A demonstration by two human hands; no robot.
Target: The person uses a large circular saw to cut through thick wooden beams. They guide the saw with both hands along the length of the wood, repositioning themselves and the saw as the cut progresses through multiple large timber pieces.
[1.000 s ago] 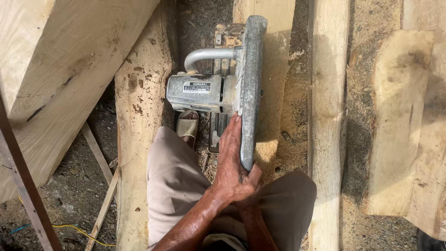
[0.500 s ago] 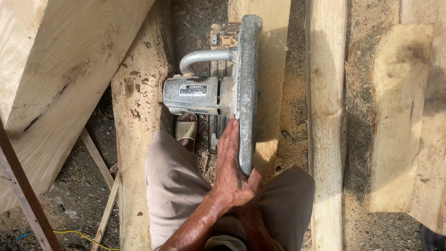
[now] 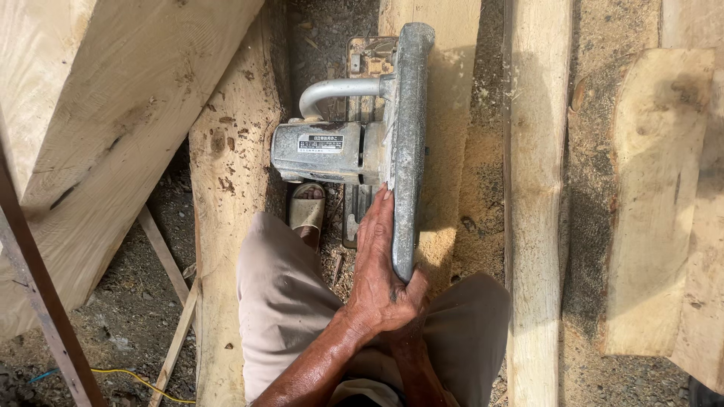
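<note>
A grey metal circular saw (image 3: 324, 151) stands on a pale wooden plank (image 3: 449, 90), with its curved handle toward the far end. My left hand (image 3: 377, 271) lies along the saw's blade guard (image 3: 407, 128), fingers stretched forward and thumb hooked round the guard's near end. Only the forearm (image 3: 413, 369) of my right arm shows; it runs up under the left hand, which hides the right hand. My legs in beige trousers (image 3: 283, 301) fill the bottom middle. A sandalled foot (image 3: 308, 212) sits just below the saw's motor.
A thick pale beam (image 3: 98, 128) slants across the left. A rough-edged plank (image 3: 226, 226) lies beside my leg, a narrow plank (image 3: 534, 196) and a short slab (image 3: 652, 196) to the right. Sawdust covers the ground. A rusty bar (image 3: 41, 301) and yellow cord (image 3: 128, 377) lie bottom left.
The saw and my left hand have shifted very slightly to the left in view. The grip on the guard is unchanged.
</note>
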